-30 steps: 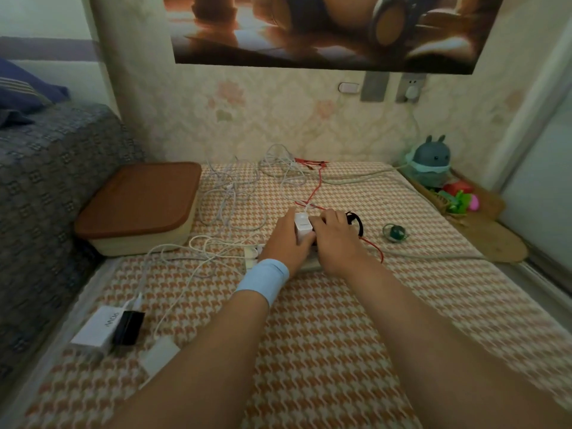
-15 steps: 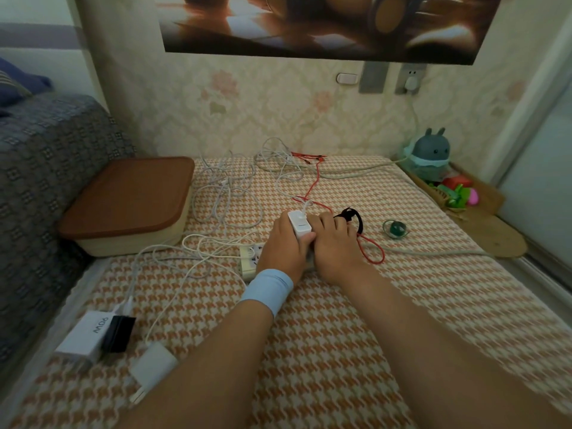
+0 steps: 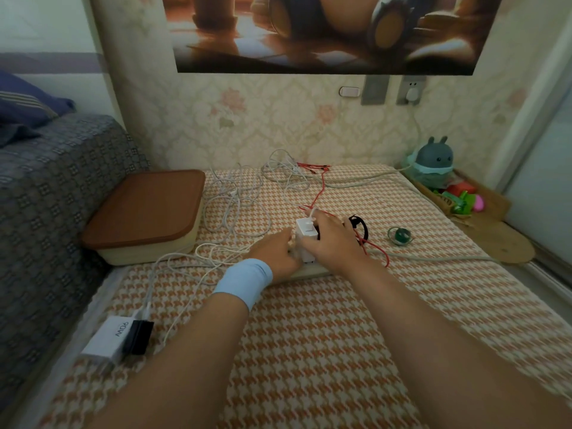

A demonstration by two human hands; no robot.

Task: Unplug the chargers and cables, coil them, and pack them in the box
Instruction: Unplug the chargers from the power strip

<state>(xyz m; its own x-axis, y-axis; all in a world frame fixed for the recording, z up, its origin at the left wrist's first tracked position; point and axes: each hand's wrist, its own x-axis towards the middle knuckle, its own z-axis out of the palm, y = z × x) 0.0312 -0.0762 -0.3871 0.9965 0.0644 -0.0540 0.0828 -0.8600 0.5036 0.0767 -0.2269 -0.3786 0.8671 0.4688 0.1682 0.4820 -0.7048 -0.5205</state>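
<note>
A white charger [image 3: 305,241] stands plugged into a pale power strip [image 3: 311,273] on the houndstooth bed cover. My right hand [image 3: 335,241] is wrapped around the charger from the right. Just left of it, my left hand [image 3: 275,253], with a blue wristband, presses down on the strip. White cables [image 3: 240,196] lie tangled behind, with a red cable [image 3: 318,188] running to the charger area. The box [image 3: 145,212], cream with a brown lid on, sits at the left. A white 90W charger [image 3: 105,335] joined to a black adapter [image 3: 139,332] lies near left.
A grey cord [image 3: 433,258] runs right from the strip and another up to a wall socket [image 3: 410,91]. A black strap [image 3: 359,224] and a small green ring [image 3: 399,235] lie right of my hands. Toys [image 3: 433,161] stand at the far right, a grey sofa [image 3: 52,196] at the left.
My left hand has slid left off the charger and down onto the strip, so the charger's side now shows. My right hand stays on the charger.
</note>
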